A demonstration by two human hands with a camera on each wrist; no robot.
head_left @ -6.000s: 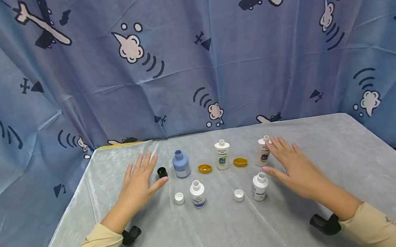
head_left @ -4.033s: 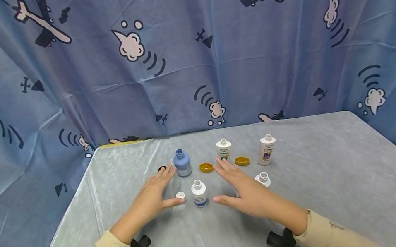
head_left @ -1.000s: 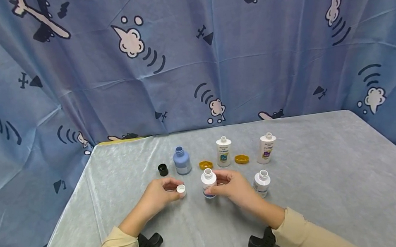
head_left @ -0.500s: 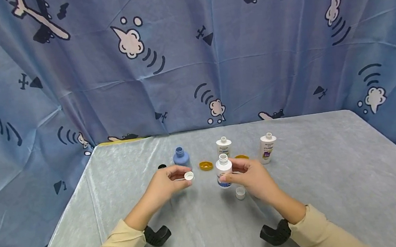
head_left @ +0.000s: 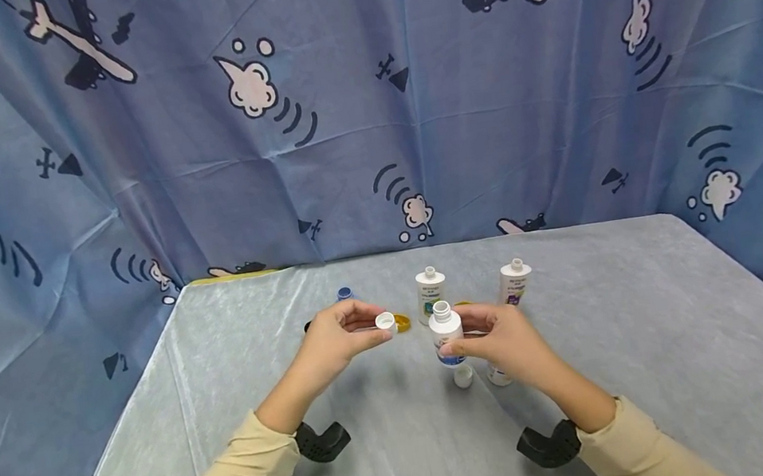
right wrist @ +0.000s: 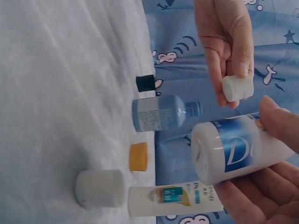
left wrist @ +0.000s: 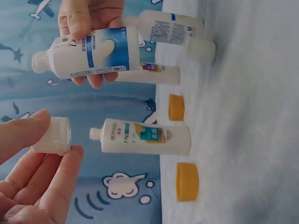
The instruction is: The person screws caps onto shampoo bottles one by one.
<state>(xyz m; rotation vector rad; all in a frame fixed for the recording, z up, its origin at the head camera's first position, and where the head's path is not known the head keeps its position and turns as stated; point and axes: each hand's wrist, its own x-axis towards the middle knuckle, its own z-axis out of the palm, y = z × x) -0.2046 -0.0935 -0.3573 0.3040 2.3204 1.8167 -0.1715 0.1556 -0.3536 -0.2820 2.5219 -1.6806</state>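
Observation:
My left hand pinches a small white screw cap between thumb and fingers, raised off the table with its hollow side showing. To its right, my right hand grips a white bottle with a blue label, thumb on the near side and fingers behind. The bottle is uncapped, its threaded neck pointing up, and its base is clear of the table in the right wrist view. A gap separates cap and bottle neck. In the left wrist view the cap sits below and beside the bottle.
Behind the hands stand two white flat bottles, a blue bottle, a black cap and yellow caps. Under the right hand are another white cap and a partly hidden white bottle. A patterned curtain hangs behind the table.
Both hands first hovered with fingers spread, then took hold of the cap and bottle. They have lifted them off the table and moved right, the left hand coming closer to the bottle.

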